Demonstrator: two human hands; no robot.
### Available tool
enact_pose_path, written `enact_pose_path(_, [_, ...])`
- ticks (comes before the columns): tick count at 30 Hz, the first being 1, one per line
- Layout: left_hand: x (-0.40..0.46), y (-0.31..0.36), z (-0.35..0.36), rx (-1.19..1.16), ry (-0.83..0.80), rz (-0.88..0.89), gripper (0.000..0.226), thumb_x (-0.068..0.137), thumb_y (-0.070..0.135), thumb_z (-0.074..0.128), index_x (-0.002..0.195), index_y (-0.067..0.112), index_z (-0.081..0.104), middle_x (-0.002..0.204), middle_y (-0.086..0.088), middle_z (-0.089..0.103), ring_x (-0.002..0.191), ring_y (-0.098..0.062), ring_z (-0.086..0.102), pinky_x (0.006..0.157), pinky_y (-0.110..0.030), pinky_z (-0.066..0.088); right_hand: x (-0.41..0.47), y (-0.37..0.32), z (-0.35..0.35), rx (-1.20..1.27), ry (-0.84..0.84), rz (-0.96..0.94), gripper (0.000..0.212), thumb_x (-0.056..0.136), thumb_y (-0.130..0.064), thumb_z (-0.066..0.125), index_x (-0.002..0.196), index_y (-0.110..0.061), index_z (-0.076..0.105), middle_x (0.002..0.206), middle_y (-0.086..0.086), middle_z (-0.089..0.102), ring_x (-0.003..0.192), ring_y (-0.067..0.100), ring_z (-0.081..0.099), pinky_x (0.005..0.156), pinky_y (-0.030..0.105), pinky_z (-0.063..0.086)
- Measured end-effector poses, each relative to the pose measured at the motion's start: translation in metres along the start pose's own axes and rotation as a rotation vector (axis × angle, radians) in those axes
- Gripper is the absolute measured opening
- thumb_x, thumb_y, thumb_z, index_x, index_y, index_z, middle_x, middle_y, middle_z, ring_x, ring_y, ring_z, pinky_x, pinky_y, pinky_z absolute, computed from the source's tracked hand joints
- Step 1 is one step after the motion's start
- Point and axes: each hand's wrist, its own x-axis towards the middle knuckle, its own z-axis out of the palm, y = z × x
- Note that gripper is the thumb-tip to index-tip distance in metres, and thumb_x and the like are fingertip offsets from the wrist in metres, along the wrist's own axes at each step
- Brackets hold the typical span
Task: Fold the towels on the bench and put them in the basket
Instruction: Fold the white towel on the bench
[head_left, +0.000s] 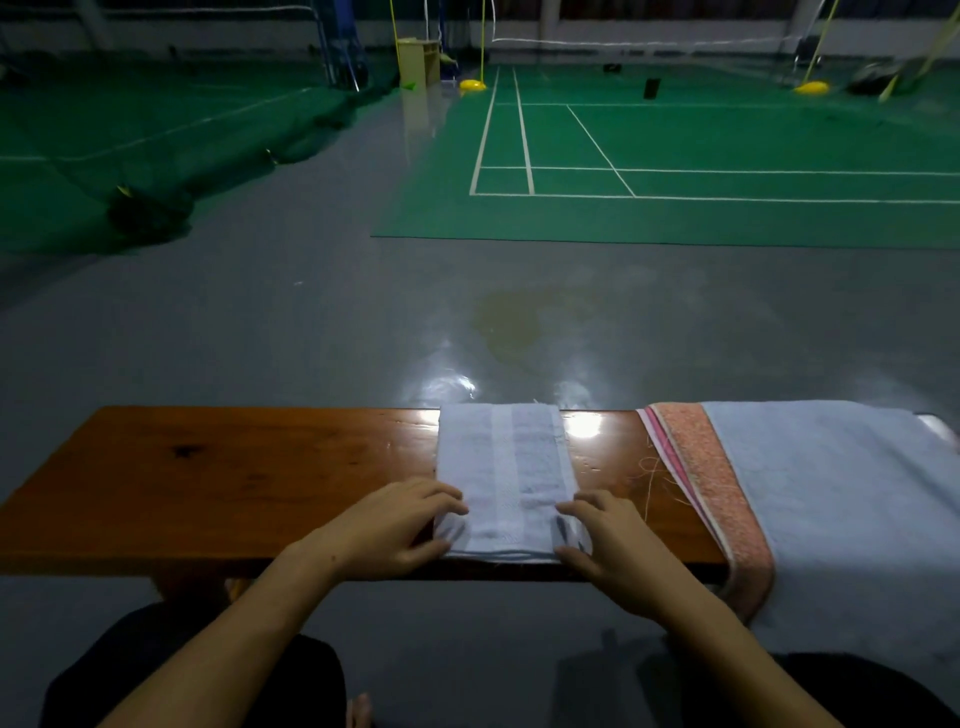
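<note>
Your left hand (400, 525) and right hand (605, 540) are pinching the near corners of the narrow, half-folded white cotton towel (506, 467) on the brown wooden worktop (208, 478). The pink and pale-blue towels (810, 499) are waiting unfolded; no basket is showing.

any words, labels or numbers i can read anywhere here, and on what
None can be read.
The white towel held by the left hand and right hand shows only woven stripes.
The pink towel has a pattern, no letters.
The bench is bare wood.
The court floor carries only white lines.
</note>
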Motion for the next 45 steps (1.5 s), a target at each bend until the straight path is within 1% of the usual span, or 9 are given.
enact_pose_path(3, [-0.001,0.001,-0.002,0.003,0.035,-0.017,0.039,0.1,0.061,0.049,0.13,0.039,0.062,0.14,0.022,0.055,0.128,0.003,0.048,0.106,-0.027,0.045,0.002,0.0,0.0,0.018,0.033,-0.011,0.056,0.098,-0.055,0.062,0.149,-0.037,0.048,0.156,-0.007,0.042,0.138,0.015,0.04,0.114,0.036,0.044])
enact_pose_path(14, [0.013,-0.013,0.013,-0.007,0.085,-0.145,0.05,0.084,0.066,0.072,0.124,0.036,0.067,0.128,0.022,0.057,0.112,-0.001,0.052,0.091,-0.027,0.053,0.02,0.002,-0.003,0.0,0.118,-0.01,0.051,0.086,-0.057,0.076,0.131,-0.035,0.066,0.132,-0.008,0.053,0.122,0.012,0.045,0.103,0.033,0.048])
enact_pose_path(20, [0.021,-0.014,0.017,0.018,0.154,-0.161,0.026,0.09,0.05,0.073,0.109,0.033,0.071,0.115,0.018,0.062,0.1,-0.003,0.053,0.082,-0.029,0.055,0.033,0.005,0.001,-0.003,0.181,-0.013,0.037,0.089,-0.053,0.074,0.12,-0.034,0.07,0.125,-0.008,0.058,0.116,0.011,0.049,0.097,0.03,0.051])
enact_pose_path(23, [0.024,-0.011,0.018,-0.017,0.181,-0.184,0.018,0.093,0.045,0.071,0.106,0.033,0.069,0.11,0.018,0.061,0.095,-0.001,0.051,0.079,-0.02,0.052,0.038,0.006,0.001,-0.017,0.193,-0.032,0.032,0.092,-0.055,0.07,0.115,-0.032,0.07,0.122,-0.008,0.058,0.112,0.011,0.05,0.092,0.03,0.053])
enact_pose_path(29, [0.021,-0.019,0.005,-0.344,0.17,-0.207,0.011,0.094,0.041,0.072,0.101,0.032,0.072,0.111,0.021,0.066,0.105,0.003,0.061,0.087,-0.027,0.058,0.04,0.003,-0.005,0.035,0.23,-0.116,0.025,0.097,-0.044,0.068,0.112,-0.025,0.067,0.124,-0.008,0.062,0.112,0.009,0.051,0.096,0.029,0.053])
enact_pose_path(33, [0.016,-0.015,-0.011,-0.62,0.19,-0.243,0.006,0.094,0.032,0.077,0.095,0.026,0.075,0.115,0.015,0.074,0.109,0.002,0.068,0.089,-0.024,0.058,0.035,0.002,-0.013,0.212,0.277,-0.174,0.022,0.094,-0.041,0.069,0.108,-0.025,0.067,0.115,-0.009,0.069,0.102,0.005,0.062,0.088,0.032,0.059])
enact_pose_path(37, [0.011,-0.007,-0.026,-0.824,0.176,-0.27,0.012,0.096,0.027,0.076,0.1,0.016,0.074,0.098,0.0,0.076,0.091,-0.02,0.074,0.074,-0.028,0.06,0.03,-0.002,-0.019,0.376,0.285,-0.198,0.015,0.097,-0.038,0.069,0.104,-0.025,0.063,0.094,-0.012,0.07,0.08,0.009,0.069,0.07,0.035,0.063])
enact_pose_path(41, [0.007,-0.002,-0.032,-0.849,0.175,-0.268,0.014,0.096,0.031,0.074,0.099,0.017,0.074,0.095,-0.007,0.074,0.083,-0.027,0.072,0.071,-0.039,0.06,0.024,-0.007,-0.024,0.478,0.309,-0.216,0.01,0.097,-0.026,0.072,0.1,-0.024,0.063,0.088,-0.009,0.069,0.076,0.014,0.069,0.065,0.039,0.06])
enact_pose_path(45, [0.003,0.0,-0.034,-0.897,0.208,-0.281,0.018,0.095,0.031,0.076,0.099,0.014,0.074,0.097,-0.009,0.076,0.089,-0.025,0.074,0.074,-0.04,0.059,0.019,-0.007,-0.027,0.568,0.286,-0.185,0.012,0.097,-0.033,0.073,0.103,-0.026,0.065,0.094,-0.009,0.07,0.085,0.014,0.07,0.068,0.04,0.062])
